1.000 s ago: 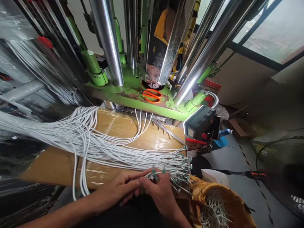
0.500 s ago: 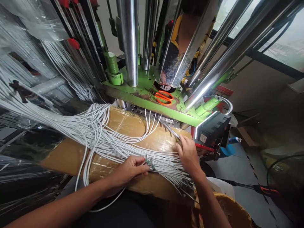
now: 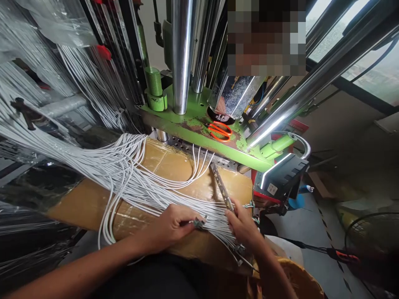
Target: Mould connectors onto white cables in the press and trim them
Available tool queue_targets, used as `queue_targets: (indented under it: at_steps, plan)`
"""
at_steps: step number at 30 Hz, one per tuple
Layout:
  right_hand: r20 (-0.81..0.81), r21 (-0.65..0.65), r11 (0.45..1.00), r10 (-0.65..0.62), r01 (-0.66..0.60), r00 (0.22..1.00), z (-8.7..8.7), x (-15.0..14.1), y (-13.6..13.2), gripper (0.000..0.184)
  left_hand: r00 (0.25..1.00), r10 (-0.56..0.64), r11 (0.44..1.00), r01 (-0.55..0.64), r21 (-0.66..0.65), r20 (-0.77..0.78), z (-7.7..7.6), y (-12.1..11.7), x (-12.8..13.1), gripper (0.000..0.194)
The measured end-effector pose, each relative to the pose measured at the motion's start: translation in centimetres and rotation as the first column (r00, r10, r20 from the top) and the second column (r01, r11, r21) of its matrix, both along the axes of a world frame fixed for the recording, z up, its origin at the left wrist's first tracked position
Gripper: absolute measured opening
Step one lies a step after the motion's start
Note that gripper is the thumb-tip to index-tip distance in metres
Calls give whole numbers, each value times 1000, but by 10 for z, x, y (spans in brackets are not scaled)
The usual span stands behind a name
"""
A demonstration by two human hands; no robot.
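The right hand (image 3: pixel 245 226) has come back from the machine now gripping the slim metal bar (image 3: pixel 222 187), drawing it toward the left hand (image 3: pixel 170 228), which stays pinched on the wire ends (image 3: pixel 198 223) over the taped board (image 3: pixel 174 166), so they look about to meet.

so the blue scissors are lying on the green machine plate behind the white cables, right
Not quite: the scissors are orange, not blue, as the head view shows. They do lie on the green machine plate, behind the white cables.
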State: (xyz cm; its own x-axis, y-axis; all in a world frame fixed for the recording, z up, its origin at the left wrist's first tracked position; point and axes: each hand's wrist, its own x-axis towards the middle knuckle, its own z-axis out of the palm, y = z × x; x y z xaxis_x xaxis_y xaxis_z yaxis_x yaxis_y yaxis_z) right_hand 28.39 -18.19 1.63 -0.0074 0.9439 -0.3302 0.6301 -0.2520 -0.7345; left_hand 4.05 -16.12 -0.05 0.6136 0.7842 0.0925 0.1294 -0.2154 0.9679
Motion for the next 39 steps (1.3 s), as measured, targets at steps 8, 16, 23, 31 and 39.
queue_targets:
  at_steps: [8, 16, 23, 31, 39]
  plan:
    - [-329, 40, 963, -239, 267, 914, -32, -42, -31, 56, 988, -83, 844, 139, 518, -130, -16, 0, 22, 23]
    - [-323, 60, 971, -201, 232, 925, -28, -44, -33, 58, 983, -64, 803, 152, 576, -171, -18, -1, 23, 25]
    - [-310, 51, 974, -193, 219, 931, -29, -45, -33, 58, 983, -71, 773, 163, 613, -171, -15, 1, 24, 30]
    - [-219, 104, 975, -170, 196, 961, -31, -49, -34, 61, 985, -72, 867, 139, 478, -155, -21, 1, 24, 24]
    - [-315, -44, 964, -261, 261, 912, -23, -49, -33, 71, 984, 114, 970, -140, -198, -137, -2, 14, 21, 29]
